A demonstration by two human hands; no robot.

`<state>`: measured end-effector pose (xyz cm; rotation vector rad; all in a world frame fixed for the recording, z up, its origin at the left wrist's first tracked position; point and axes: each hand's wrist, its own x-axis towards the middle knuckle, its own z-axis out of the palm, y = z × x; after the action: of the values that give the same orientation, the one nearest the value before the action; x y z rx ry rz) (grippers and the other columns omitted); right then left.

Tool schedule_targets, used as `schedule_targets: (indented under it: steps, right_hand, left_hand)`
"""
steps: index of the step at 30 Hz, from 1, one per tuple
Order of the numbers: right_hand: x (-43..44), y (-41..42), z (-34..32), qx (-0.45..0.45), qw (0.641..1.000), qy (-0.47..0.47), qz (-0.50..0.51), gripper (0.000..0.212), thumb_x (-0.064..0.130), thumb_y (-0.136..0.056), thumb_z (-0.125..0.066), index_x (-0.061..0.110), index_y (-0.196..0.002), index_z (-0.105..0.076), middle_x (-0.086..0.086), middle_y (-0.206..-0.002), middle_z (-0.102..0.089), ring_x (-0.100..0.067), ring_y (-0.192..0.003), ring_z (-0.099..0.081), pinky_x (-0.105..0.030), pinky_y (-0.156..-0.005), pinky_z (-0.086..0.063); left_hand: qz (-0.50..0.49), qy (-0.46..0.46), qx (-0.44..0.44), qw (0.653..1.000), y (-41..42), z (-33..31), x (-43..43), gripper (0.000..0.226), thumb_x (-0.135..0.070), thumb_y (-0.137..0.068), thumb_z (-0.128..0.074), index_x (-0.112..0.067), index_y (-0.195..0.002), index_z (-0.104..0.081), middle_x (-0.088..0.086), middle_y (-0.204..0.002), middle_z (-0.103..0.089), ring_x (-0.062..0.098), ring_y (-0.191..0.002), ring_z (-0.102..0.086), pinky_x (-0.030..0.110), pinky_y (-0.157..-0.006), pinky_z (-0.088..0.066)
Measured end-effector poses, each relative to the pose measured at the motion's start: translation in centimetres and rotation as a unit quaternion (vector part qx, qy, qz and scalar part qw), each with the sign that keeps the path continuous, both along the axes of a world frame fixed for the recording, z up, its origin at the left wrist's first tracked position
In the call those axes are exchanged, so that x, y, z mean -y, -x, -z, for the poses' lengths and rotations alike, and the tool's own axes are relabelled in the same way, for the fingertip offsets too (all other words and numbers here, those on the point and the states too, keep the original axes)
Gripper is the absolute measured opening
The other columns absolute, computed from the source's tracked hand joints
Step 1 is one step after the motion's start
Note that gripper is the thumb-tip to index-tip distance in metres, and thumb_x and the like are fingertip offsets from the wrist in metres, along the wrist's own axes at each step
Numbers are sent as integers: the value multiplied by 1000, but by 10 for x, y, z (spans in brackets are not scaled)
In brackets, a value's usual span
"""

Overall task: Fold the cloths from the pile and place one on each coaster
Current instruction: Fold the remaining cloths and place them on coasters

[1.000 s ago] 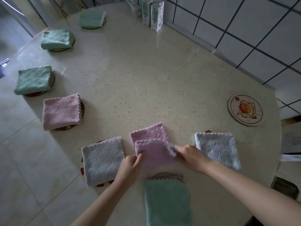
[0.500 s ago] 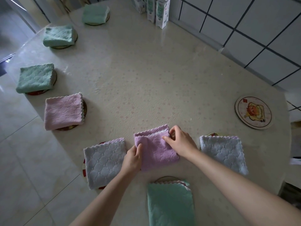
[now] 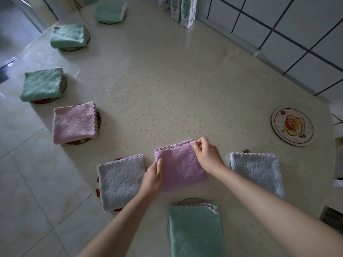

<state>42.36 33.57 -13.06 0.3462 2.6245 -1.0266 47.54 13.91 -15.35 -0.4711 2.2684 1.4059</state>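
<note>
A folded purple cloth (image 3: 182, 167) lies flat on the table near its front edge. My left hand (image 3: 153, 178) grips its left edge, thumb on top. My right hand (image 3: 207, 154) pinches its far right corner. Round the table's rim, folded cloths sit on coasters: a grey cloth (image 3: 120, 180) to the left, a grey cloth (image 3: 257, 172) to the right, a green cloth (image 3: 195, 230) in front, a pink cloth (image 3: 73, 123), and three green cloths (image 3: 41, 84) (image 3: 68, 36) (image 3: 109, 10) further back. One bare coaster (image 3: 292, 127) with a cartoon print lies at the right.
Cartons (image 3: 187, 10) stand at the back of the table (image 3: 167, 80) against the tiled wall (image 3: 297, 34). The tiled floor (image 3: 27, 182) shows at the left beyond the table's curved edge.
The upper half of the purple cloth has been brought down and laid flat; the cloth is now a neat folded square. My right hand moved from its front edge to its far right corner.
</note>
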Motion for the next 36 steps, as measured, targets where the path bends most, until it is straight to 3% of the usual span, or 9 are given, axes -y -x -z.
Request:
schedule_targets:
  steps: [4,9,12,17,22,25,29,33,36]
  right_hand:
    - [9,7,3,-4,999,-32,-1,17,35,-95,-47,18,-93,-44,-2,-81,-61,-30,-76,-59,-36,-64,-43]
    - [9,14,3,-1,998,30,51,21,27,-86,-62,18,-102,-52,6,-85,-61,-18,-82,-60,-32,-76,-48]
    - [9,16,3,-16,994,83,66,22,19,-83,-66,18,-102,-55,8,-80,-56,-10,-74,-57,-27,-75,-48]
    - [12,17,-1,-53,988,131,67,16,16,-89,-59,18,-104,-52,9,-80,-52,-4,-65,-52,-18,-61,-43]
    - [15,22,0,-69,985,141,74,23,18,-90,-61,18,-109,-48,8,-77,-50,-7,-64,-51,-20,-61,-44]
    - [13,27,1,-66,981,160,89,31,19,-87,-65,18,-113,-47,7,-79,-50,-6,-66,-51,-10,-59,-42]
    - [7,30,7,-67,982,146,99,29,11,-86,-64,16,-111,-51,8,-77,-49,-6,-66,-51,-9,-58,-41]
    - [4,31,11,-72,986,122,92,26,8,-85,-64,13,-109,-53,9,-76,-49,-3,-66,-50,-3,-59,-39]
    - [4,33,11,-74,987,114,89,24,8,-86,-63,13,-108,-54,9,-77,-50,-3,-65,-50,-8,-61,-40]
  left_hand:
    - [-11,26,15,999,4,-2,-4,38,-41,-100,-34,-13,-87,-55,4,-86,-63,32,-93,-60,40,-82,-46]
    - [-29,40,14,999,12,-11,-4,17,-30,-89,-57,-14,-87,-53,1,-80,-62,22,-77,-59,34,-68,-46]
    - [-55,26,-4,998,22,-13,0,15,-22,-85,-63,-20,-96,-54,-2,-86,-65,17,-79,-60,35,-70,-49]
    - [-77,-55,-24,995,30,-7,2,13,-6,-93,-50,-18,-97,-53,-1,-80,-61,14,-69,-52,32,-58,-43]
    - [-83,-67,-37,994,33,-4,2,8,-15,-100,-43,-17,-93,-45,-1,-67,-49,13,-53,-37,27,-42,-32]
    - [-73,-56,-52,994,38,-3,1,8,-20,-99,-43,-23,-92,-43,-1,-69,-48,15,-57,-37,34,-48,-34]
    - [-38,-26,-54,997,45,-4,-1,3,-25,-98,-46,-27,-96,-44,1,-80,-59,17,-63,-45,38,-54,-40]
    - [-31,19,-54,998,50,-10,-5,22,-23,-96,-50,-28,-117,-47,-4,-95,-61,20,-77,-56,39,-69,-49]
    - [-33,23,-59,997,50,-14,-6,31,-24,-96,-50,-30,-125,-43,-3,-101,-59,22,-84,-59,42,-76,-52]
